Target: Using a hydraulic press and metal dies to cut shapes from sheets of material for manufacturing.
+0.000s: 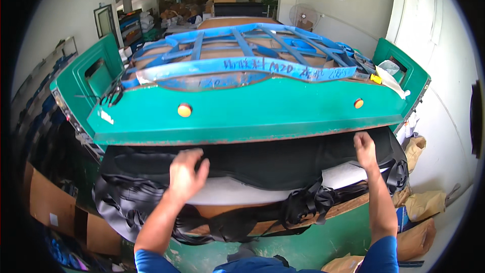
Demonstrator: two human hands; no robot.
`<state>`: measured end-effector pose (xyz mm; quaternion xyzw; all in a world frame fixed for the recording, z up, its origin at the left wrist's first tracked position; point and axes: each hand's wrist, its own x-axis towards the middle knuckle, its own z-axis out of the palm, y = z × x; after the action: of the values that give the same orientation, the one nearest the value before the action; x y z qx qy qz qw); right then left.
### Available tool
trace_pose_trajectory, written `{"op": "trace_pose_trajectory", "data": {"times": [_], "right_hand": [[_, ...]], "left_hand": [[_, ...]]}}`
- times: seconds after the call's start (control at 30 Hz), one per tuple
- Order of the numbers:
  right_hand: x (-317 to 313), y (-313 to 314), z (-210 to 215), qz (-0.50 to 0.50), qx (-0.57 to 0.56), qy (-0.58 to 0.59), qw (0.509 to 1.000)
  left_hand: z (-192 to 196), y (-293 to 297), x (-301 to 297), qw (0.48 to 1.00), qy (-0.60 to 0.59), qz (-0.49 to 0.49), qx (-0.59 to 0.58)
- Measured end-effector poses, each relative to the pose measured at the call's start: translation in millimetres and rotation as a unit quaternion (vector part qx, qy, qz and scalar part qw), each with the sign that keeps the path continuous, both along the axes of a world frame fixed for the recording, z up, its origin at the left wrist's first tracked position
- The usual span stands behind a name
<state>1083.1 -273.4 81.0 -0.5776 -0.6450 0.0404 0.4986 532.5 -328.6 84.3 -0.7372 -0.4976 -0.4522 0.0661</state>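
Black fabric (262, 164) lies across the wooden table in front of me, under the front lip of a green machine (273, 106). White sheet material (222, 190) shows beneath its curved edge. My left hand (186, 176) is over the left part of the fabric, thumb spread from the fingers and nothing visible in it. Close below the machine's lip, my right hand (365, 150) has its fingers curled in; whether they pinch the fabric is hidden. On top of the machine rests a blue cutting-die frame (247, 64) with crossbars and handwritten marks.
Two orange buttons (185, 110) sit on the machine's front. Black strips and scraps (308, 203) hang over the table edge. Cardboard boxes (53, 197) stand at the left, brown bags (424, 205) at the right. A fan (305, 17) is by the far wall.
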Motion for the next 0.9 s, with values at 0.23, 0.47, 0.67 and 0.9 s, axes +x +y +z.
{"op": "trace_pose_trajectory", "data": {"times": [0.23,0.47,0.67,0.9], "right_hand": [[28.5,126.3,22.4,-0.115,-0.023,0.059,0.991],[10.5,126.7,35.1,-0.198,-0.047,-0.105,0.973],[8.2,95.7,66.0,-0.035,-0.183,0.056,0.981],[8.2,-23.4,-6.8,0.176,-0.196,0.123,0.957]], "left_hand": [[39.7,106.0,-8.5,0.991,0.062,0.118,0.033],[31.6,106.8,-6.2,0.977,0.106,0.165,0.089],[37.6,97.1,-4.1,0.980,0.073,0.185,-0.001],[3.3,-18.9,34.2,0.995,-0.019,0.014,-0.096]]}}
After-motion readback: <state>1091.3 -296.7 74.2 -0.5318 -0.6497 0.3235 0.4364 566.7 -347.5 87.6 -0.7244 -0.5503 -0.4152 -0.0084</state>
